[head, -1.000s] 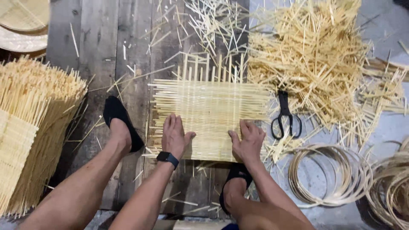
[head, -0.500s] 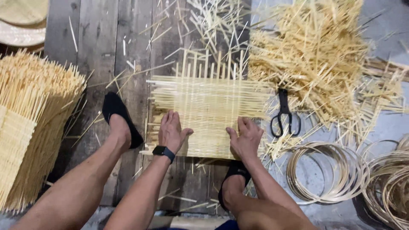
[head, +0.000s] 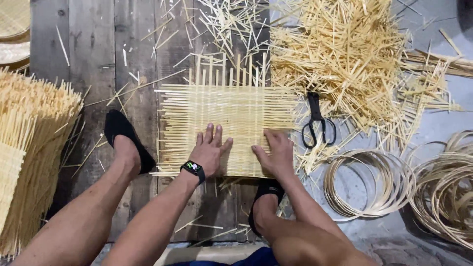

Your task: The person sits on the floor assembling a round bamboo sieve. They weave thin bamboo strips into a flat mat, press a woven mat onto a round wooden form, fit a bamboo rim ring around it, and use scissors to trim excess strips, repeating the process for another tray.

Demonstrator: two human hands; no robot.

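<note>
On the dark plank floor (head: pixel 88 59), at the centre of the view, lies a square woven bamboo mat (head: pixel 231 113), flat, with loose strip ends projecting from its far and left edges. Both hands rest on its near part. Left hand (head: pixel 211 150): palm down, fingers released and spread, pressing on the weave; a black smartwatch (head: pixel 193 169) sits on the wrist. Right hand (head: pixel 276 151): palm down just right of the left hand, fingers extended and lightly curled against the mat, grasping nothing. Black scissors (head: pixel 316 120) lie closed, just beyond the mat's right edge, apart from both hands. Far right of the mat, a large heap of cut bamboo strips (head: pixel 345 54) covers the floor. Near right, coiled bamboo hoops (head: pixel 367 184) lie flat, with further coils at the right edge. At the left edge stands a stack of finished woven mats (head: pixel 29 148). A foot in a black shoe (head: pixel 123 135) rests left of the mat; a second black shoe (head: pixel 266 197) sits near its near edge
</note>
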